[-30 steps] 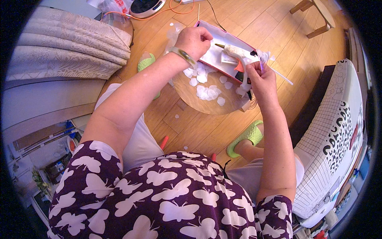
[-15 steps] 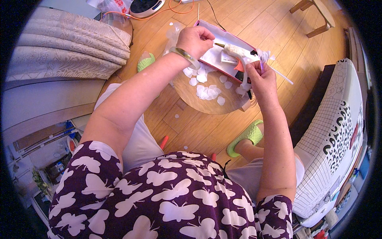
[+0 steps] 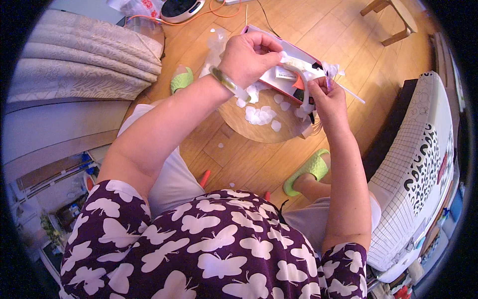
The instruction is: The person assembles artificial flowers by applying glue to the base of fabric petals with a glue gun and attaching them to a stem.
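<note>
Most of the view is wooden floor (image 3: 234,157). A white cover (image 3: 398,199) with grid and black markings fills 3 o'clock, and a pale patterned curtain (image 3: 89,55) hangs at 10. Toward 1 o'clock stands a low, round wooden counter (image 3: 239,122); an open shallow box (image 3: 273,77), white inside with a reddish rim, lies over its far side. The left hand (image 3: 254,57), at 12 o'clock, has thumb and fingers drawn together, pinching a small white piece (image 3: 284,55). The right hand (image 3: 326,94), at 2 o'clock, is nearly closed, its thumb and fingers gripping a shiny purple-and-clear piece (image 3: 329,77). Between the hands, at the box, is a pale glue gun (image 3: 297,64), its front end close to the left fingertips. A thin white stick (image 3: 356,95) juts past the right hand toward 4 o'clock. Loose white petals (image 3: 260,115) are scattered on the counter's near side.
</note>
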`<state>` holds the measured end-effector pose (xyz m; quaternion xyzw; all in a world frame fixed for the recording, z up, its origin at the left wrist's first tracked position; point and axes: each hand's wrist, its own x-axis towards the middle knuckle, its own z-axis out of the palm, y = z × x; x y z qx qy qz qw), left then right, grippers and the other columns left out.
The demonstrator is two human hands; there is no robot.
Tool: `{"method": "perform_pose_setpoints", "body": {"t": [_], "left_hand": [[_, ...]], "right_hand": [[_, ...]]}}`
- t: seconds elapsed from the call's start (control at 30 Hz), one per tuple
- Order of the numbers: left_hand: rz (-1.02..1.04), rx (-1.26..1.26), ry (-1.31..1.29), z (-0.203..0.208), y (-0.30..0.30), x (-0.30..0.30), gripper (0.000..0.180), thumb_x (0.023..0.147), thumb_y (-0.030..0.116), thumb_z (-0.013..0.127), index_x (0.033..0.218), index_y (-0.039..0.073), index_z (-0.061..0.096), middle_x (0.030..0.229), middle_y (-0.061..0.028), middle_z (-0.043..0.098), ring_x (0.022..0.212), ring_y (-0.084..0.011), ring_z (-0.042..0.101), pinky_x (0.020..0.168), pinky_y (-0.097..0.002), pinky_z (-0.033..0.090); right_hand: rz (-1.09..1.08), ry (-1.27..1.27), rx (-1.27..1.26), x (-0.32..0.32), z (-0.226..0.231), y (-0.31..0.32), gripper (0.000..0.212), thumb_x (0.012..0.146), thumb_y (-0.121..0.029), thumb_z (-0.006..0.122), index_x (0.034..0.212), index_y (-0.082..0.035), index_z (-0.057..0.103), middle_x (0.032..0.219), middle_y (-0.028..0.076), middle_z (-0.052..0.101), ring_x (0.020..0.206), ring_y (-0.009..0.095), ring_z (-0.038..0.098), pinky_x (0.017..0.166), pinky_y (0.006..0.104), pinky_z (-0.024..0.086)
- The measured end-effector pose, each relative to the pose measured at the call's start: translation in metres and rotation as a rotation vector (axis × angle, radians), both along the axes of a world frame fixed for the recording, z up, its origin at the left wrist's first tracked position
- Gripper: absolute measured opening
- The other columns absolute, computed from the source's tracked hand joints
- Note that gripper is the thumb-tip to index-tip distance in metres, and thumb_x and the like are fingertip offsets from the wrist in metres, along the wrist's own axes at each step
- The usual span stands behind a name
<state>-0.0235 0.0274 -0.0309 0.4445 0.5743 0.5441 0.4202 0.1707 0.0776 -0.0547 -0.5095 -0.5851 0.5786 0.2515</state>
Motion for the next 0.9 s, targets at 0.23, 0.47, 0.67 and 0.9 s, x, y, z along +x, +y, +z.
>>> {"method": "perform_pose_setpoints", "body": {"t": [0.23,0.47,0.67,0.9], "left_hand": [[-0.042,0.008,-0.172,0.016,-0.008,0.019,0.01,0.074,0.001,0.061,0.083,-0.002,0.056,0.077,-0.0083,0.061,0.071,-0.013,0.061,0.066,-0.0235,0.05],[-0.107,0.001,-0.187,0.009,-0.007,0.027,0.009,0.075,0.001,0.06,0.082,-0.001,0.056,0.078,-0.0083,0.061,0.071,-0.0138,0.061,0.066,-0.0235,0.051],[-0.129,-0.052,-0.236,0.015,-0.011,0.037,0.009,0.074,0.0,0.061,0.081,-0.001,0.055,0.079,-0.0082,0.061,0.073,-0.0135,0.061,0.066,-0.0237,0.051],[-0.139,-0.05,-0.256,0.013,-0.01,0.042,0.008,0.075,0.0,0.06,0.081,-0.002,0.055,0.079,-0.0083,0.061,0.072,-0.0129,0.061,0.065,-0.024,0.051]], "right_hand": [[-0.007,0.221,-0.08,0.008,0.036,-0.007,0.013,0.079,-0.014,0.059,0.074,-0.003,0.055,0.061,-0.002,0.052,0.051,0.005,0.044,0.046,0.0177,0.033],[0.065,0.315,-0.159,0.011,0.048,-0.016,0.01,0.08,-0.015,0.059,0.075,-0.006,0.056,0.06,-0.006,0.049,0.047,0.001,0.036,0.042,0.017,0.024],[0.046,0.363,-0.176,0.015,0.05,-0.015,0.01,0.079,-0.014,0.06,0.076,-0.005,0.058,0.061,-0.005,0.052,0.049,0.002,0.038,0.044,0.0169,0.026],[0.04,0.271,-0.132,0.015,0.049,-0.013,0.011,0.077,-0.014,0.063,0.075,-0.004,0.059,0.062,-0.004,0.053,0.051,0.002,0.04,0.046,0.0168,0.029]]}}
